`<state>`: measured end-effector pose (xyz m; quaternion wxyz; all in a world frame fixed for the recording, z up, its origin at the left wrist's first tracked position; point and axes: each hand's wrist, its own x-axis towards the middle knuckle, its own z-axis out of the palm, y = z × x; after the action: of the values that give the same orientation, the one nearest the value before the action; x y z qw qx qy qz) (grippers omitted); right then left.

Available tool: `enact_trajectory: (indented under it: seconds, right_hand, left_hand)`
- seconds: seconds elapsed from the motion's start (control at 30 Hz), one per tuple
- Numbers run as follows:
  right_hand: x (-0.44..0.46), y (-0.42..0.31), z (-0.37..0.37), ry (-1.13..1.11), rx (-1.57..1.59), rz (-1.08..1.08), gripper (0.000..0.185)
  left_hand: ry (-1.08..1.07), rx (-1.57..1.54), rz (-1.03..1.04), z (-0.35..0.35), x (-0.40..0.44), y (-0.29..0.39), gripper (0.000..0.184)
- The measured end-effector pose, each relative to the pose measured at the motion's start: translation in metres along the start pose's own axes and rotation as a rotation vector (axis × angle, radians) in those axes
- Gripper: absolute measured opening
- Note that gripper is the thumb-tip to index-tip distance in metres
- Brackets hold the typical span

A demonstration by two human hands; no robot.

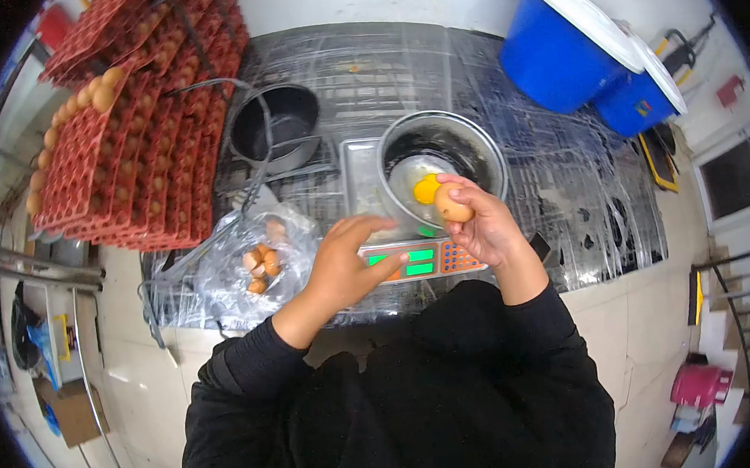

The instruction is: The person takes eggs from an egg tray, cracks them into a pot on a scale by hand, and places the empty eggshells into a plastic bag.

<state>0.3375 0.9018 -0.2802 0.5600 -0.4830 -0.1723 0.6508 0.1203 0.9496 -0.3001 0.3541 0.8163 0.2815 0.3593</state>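
Wrinkled clear plastic covers a dark table (363, 69) set against a pale wall. Near its front edge, an egg (448, 203) is held above the near side of a metal pot (478, 148), gripped in the curled fingers of the right hand (490, 230); from my remote post I cannot tell whether its shell is cracked. A yellow yolk (427, 189) lies in the pot. To do this well, I judge, I should crack the shell with one firm tap, then part it low over the pot with both thumbs, keeping fragments out. The pot stands on a scale (360, 170) with lit green displays (419, 269). Before them, the left hand (342, 258) spreads wide, empty and free to help; whether its thumb touches the panel I cannot tell. Off to the left, broken shells (259, 261) lie on a clear plastic bag (213, 280), a dark pan (276, 158) behind. Beyond rise red egg trays (110, 179); at far right stand blue buckets (554, 52) with white lids.
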Motion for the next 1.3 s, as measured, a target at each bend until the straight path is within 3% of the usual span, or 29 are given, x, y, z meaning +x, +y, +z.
enact_trajectory:
  seconds: [0.17,0.3,0.43,0.5,0.67,0.77,1.0,1.3]
  right_hand:
    - [0.023,0.025,0.072,-0.281,-0.082,0.186,0.032]
    - [0.037,0.049,0.118,-0.364,-0.156,0.235,0.03]
    - [0.051,0.061,0.142,-0.397,-0.12,0.283,0.03]
    - [0.057,0.058,0.14,-0.407,-0.086,0.269,0.03]
    - [0.07,0.028,0.093,-0.261,-0.066,0.148,0.028]
    - [0.076,0.004,0.049,-0.188,-0.081,0.059,0.026]
    - [0.104,-0.02,-0.052,-0.092,-0.097,0.077,0.027]
    - [0.142,-0.019,-0.102,-0.031,-0.135,0.173,0.023]
  left_hand:
    - [0.079,-0.066,0.0,-0.049,0.007,-0.003,0.042]
    - [0.082,-0.112,-0.17,-0.089,-0.009,-0.017,0.037]
    - [-0.056,-0.078,-0.513,-0.126,-0.007,-0.004,0.041]
    - [-0.046,-0.097,-0.481,-0.122,0.0,-0.015,0.04]
    - [-0.042,0.007,-0.181,-0.076,0.052,-0.043,0.04]
    - [-0.099,0.056,-0.155,-0.028,0.09,-0.036,0.042]
    - [-0.201,0.059,-0.204,0.076,0.142,-0.06,0.038]
    - [-0.24,0.061,-0.339,0.12,0.157,-0.08,0.039]
